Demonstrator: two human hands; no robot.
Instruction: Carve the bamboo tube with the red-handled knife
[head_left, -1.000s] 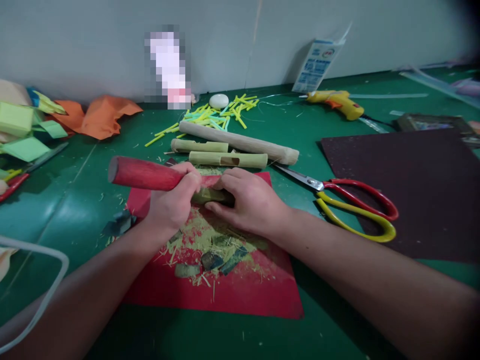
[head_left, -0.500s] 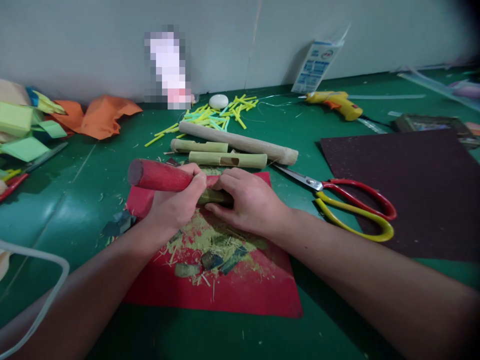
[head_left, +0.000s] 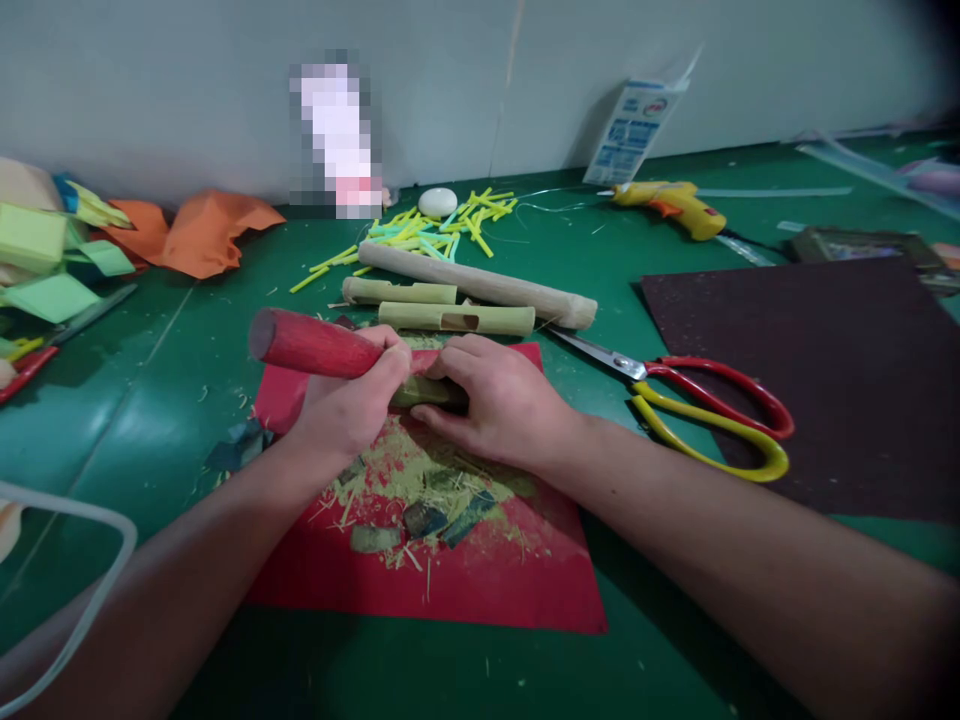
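My left hand is closed around a tool with a thick, round red wooden handle, whose butt points left and slightly up. Its working end is hidden behind my fingers. My right hand grips a short green bamboo piece, pressing it down over a red sheet. The fingertips of both hands nearly meet at the bamboo. Pale bamboo dust and dark green bamboo chips lie on the sheet below my hands.
Just beyond stand two notched bamboo tubes and a wooden stick. Scissors and a dark board lie right. Behind are cut straws, a white oval object and a yellow glue gun. Orange paper lies left.
The red handle's butt has shifted slightly left and up, with my left hand moving a little left. My right hand and the bamboo look nearly still.
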